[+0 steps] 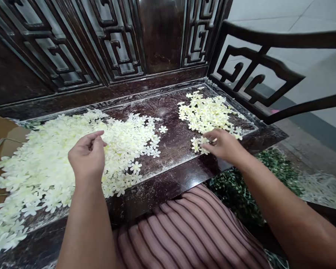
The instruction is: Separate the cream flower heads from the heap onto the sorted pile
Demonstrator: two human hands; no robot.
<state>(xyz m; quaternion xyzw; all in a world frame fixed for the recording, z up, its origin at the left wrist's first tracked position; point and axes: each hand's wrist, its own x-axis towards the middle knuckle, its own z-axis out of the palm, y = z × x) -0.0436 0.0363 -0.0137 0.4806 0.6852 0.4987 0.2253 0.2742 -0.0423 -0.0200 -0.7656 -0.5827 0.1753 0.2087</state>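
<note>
A big heap of white artificial flower heads [50, 149] spreads over the left part of the dark wooden bench seat [173, 136]. Over that heap is my left hand [86, 153], its fingers curled and thumb pressed against them; whatever they may hold is too small or hidden. To the right lies a smaller pile of pale yellow-white flower heads [210, 112]. My right hand [222, 144] is at that pile's near edge, thumb and forefinger apart, their tips over a few flower heads [196, 145] by the seat's front.
A carved openwork backrest [162, 33] rises behind the seat, and a dark armrest [268, 41] stands at right. Green artificial foliage [280, 168] lies below, right of my striped clothing. A cardboard box [5, 134] is at far left. White shreds dot the seat.
</note>
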